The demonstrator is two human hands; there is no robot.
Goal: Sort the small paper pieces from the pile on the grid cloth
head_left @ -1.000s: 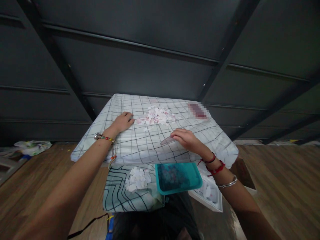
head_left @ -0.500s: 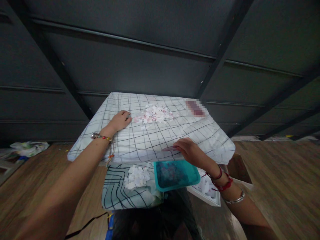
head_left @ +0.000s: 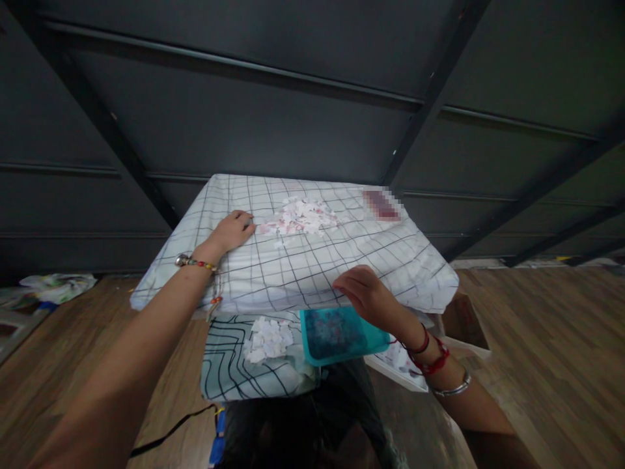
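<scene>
My left hand (head_left: 233, 231) lies on the white checked cloth (head_left: 293, 273), fingers bent and a little apart, holding nothing. Just right of its fingertips spreads a loose pile of white and pinkish paper-like scraps (head_left: 305, 216). Over the cloth's near edge is my right hand (head_left: 359, 292), its fingers pinched together; I cannot make out what, if anything, is between them. Below that hand stands a teal plastic tray (head_left: 311, 352) with small dark reddish bits in it, too blurred to name. A second pile of white scraps (head_left: 269, 339) sits left of the tray on a patterned cloth (head_left: 224, 365).
A pixelated reddish object (head_left: 382, 204) lies at the cloth's far right corner. A white box (head_left: 407, 378) holding white pieces is partly behind my right wrist. An open cardboard box (head_left: 463, 326) sits on the wooden floor. Dark metal panels (head_left: 273, 117) rise behind the table.
A thin pinkish piece showed at my right fingertips before and is no longer visible there. My right hand's fingers now point more downward above the tray. My left hand stays beside the pile.
</scene>
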